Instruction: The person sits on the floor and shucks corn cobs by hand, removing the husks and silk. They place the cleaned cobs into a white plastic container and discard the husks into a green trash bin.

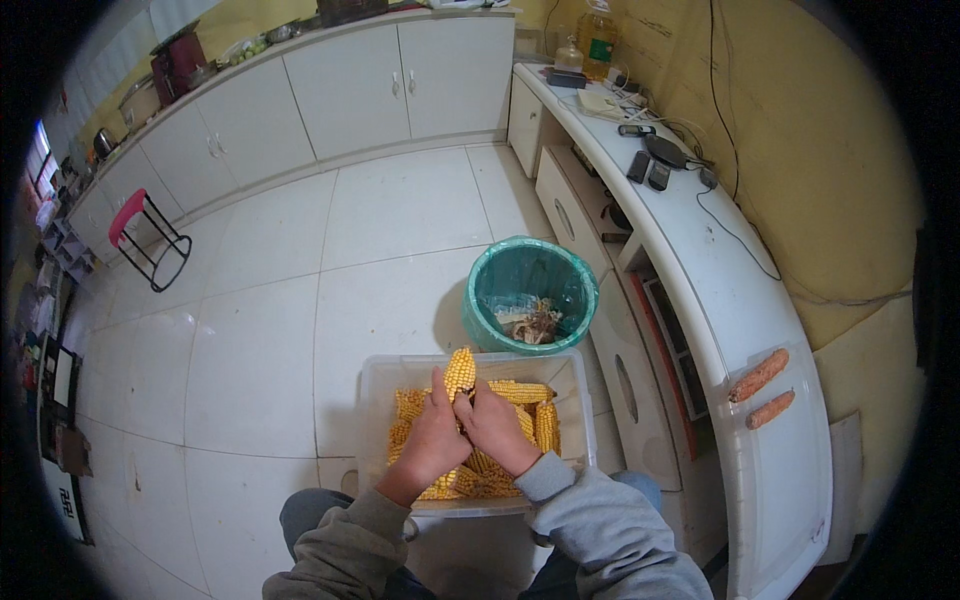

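Note:
A yellow ear of dried corn (pixel 460 369) points up and away from me between both hands. My left hand (pixel 433 436) is wrapped around its lower part. Against its near right side press the thumb and fingers of my right hand (pixel 496 426), where a dark gap shows in the kernels. Beneath my hands, a translucent plastic bin (pixel 582 420) holds several more ears of corn (pixel 547 427) and some loose kernels. The lower end of the held ear is hidden by my fingers.
Just beyond the bin stands a green trash bin (pixel 480 300) with a liner and husk scraps inside. Two bare corncobs (pixel 759 375) lie on the white counter (pixel 720 300) at right. A pink-topped stool (pixel 129 217) stands far left. White cabinets (pixel 345 82) line the back.

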`<move>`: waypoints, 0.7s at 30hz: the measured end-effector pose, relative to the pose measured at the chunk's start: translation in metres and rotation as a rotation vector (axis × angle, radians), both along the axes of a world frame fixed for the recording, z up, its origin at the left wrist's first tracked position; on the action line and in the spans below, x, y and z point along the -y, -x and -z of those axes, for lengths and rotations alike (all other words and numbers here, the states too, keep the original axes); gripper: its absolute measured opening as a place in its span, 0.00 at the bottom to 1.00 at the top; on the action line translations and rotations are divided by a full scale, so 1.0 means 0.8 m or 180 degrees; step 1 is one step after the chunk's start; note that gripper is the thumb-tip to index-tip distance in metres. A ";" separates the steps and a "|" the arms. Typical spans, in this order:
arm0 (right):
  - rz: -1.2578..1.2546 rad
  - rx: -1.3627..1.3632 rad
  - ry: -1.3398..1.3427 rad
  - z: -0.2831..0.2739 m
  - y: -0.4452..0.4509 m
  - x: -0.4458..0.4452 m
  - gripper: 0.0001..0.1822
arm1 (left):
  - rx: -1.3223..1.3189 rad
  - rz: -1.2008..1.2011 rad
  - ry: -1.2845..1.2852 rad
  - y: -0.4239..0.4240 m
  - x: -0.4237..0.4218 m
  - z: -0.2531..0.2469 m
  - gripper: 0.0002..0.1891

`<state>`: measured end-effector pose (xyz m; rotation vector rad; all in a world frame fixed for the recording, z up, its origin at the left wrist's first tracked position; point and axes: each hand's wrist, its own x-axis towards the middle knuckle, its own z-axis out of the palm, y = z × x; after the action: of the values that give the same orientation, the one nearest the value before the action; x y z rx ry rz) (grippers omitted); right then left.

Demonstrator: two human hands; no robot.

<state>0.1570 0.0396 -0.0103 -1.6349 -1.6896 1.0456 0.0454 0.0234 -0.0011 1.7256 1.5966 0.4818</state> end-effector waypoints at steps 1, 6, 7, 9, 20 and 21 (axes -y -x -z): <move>-0.0039 0.0193 -0.0072 -0.002 -0.002 -0.001 0.20 | -0.0019 -0.0006 0.0006 0.000 -0.002 0.004 0.49; -0.0058 0.0858 -0.0292 0.002 -0.009 -0.006 0.23 | 0.0059 -0.0033 -0.0235 -0.005 0.000 0.012 0.47; -0.0054 0.0872 -0.0335 0.004 -0.009 -0.006 0.23 | 0.0070 -0.0056 -0.0212 -0.006 0.001 0.013 0.47; -0.0115 0.0934 -0.0360 0.005 -0.010 -0.006 0.23 | -0.0032 0.0079 -0.0376 -0.010 0.002 0.019 0.46; -0.0247 0.0833 -0.0837 0.024 -0.012 -0.008 0.18 | 0.0326 -0.0160 -0.0576 -0.017 0.008 0.022 0.49; -0.0276 0.0777 -0.0833 0.030 -0.010 -0.010 0.18 | 0.0340 -0.0196 -0.0563 -0.014 0.007 0.024 0.49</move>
<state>0.1653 0.0477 -0.0340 -1.5786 -1.9776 0.6481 0.0569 0.0177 -0.0201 1.7516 1.5736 0.7529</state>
